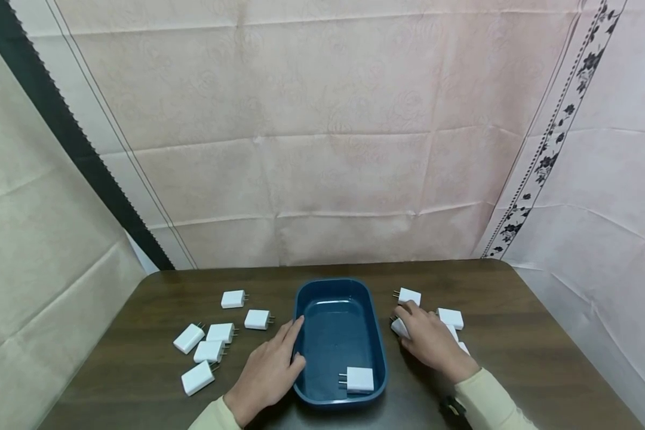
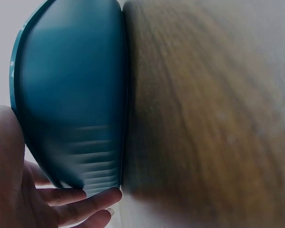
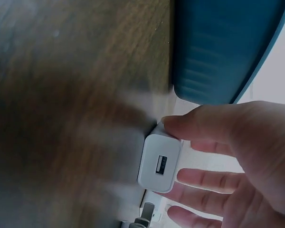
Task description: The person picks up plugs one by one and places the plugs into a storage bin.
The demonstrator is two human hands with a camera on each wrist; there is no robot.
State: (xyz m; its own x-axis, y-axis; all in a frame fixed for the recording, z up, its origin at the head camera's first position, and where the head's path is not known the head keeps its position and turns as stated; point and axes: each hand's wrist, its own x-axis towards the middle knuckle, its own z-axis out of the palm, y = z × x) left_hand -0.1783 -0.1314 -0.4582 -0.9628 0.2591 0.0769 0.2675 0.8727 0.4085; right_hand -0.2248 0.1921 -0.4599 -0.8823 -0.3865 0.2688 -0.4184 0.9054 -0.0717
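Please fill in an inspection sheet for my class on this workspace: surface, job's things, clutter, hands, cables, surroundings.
Surface: brown wood-grain table.
Job's things: blue tray holding one white charger; six chargers lie left of it, more chargers to its right, some partly hidden.
Clutter: small dark object by the right sleeve, too unclear to name.
Hands: left hand rests against the tray's left side; right hand grips a charger outside the tray.
Cables: nothing seen.
Surroundings: pale cloth hangings behind and at both sides.
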